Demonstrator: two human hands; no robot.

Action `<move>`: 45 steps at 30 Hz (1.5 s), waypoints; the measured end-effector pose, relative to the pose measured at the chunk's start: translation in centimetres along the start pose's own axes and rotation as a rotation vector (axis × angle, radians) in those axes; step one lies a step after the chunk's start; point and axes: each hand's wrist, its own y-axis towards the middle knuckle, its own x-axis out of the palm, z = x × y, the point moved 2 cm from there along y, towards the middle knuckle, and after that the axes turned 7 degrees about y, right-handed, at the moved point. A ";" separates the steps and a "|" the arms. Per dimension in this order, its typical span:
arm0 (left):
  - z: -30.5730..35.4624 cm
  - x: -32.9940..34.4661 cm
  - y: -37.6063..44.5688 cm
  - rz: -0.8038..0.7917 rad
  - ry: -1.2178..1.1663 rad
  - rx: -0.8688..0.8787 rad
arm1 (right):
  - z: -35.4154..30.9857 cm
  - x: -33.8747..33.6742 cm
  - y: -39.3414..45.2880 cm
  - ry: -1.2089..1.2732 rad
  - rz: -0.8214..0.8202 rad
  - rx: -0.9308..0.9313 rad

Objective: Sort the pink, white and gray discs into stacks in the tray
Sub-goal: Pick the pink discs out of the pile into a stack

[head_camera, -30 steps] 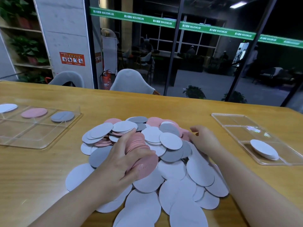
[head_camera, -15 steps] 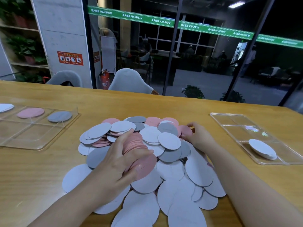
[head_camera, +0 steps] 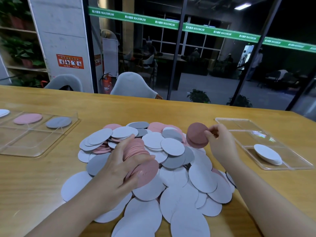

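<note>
A thick stack of pink discs [head_camera: 136, 154] is being gripped by the left hand [head_camera: 119, 170], with the thumb curled over the near face of the stack and the fingers wrapped round its far edge, so that the flat, matte rounds are being clamped on their rims and fanned slightly toward the thumb. A few more pink discs [head_camera: 196, 135] are being pinched by the right hand [head_camera: 220, 142], thumb and fingertips closed together on their right edge, and are being held tilted up, just above the heap; their faces are shaded to a duller, brownish tone. Below and between both sets of fingers a loose heap of discs [head_camera: 172, 147] is being spread over the smooth wooden table [head_camera: 34, 182]: thin, paper-like circles in white, gray and pink, overlapping one another, with the largest white ones lying nearest the wrists. Well to the left of the left fingers a clear plastic tray [head_camera: 39, 149] with low walls and compartments is being occupied by a pink pile [head_camera: 27, 118], a gray pile [head_camera: 58, 122] and, at the picture's edge, a white pile [head_camera: 3, 112], each in its own compartment. Just beyond the right fingers a second clear tray [head_camera: 239, 124] is being occupied by a neat stack of white discs [head_camera: 267, 153] in its near compartment.
</note>
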 end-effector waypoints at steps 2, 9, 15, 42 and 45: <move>-0.3 0.2 0.0 -0.005 0.006 -0.023 | -0.9 -0.4 -0.9 0.073 0.005 -0.050; -0.5 0.5 0.1 0.022 -0.021 -0.034 | -4.5 -0.7 -4.9 0.421 -0.118 -0.163; -0.6 0.6 0.1 0.051 -0.066 -0.037 | -5.1 1.2 -8.6 0.571 -0.344 -0.169; -0.4 0.5 -0.1 0.042 -0.130 -0.078 | -3.3 5.6 -1.0 -0.120 -0.396 -0.131; -0.5 0.6 -0.2 0.043 -0.131 -0.079 | -2.8 7.2 1.6 -0.258 -0.408 -0.058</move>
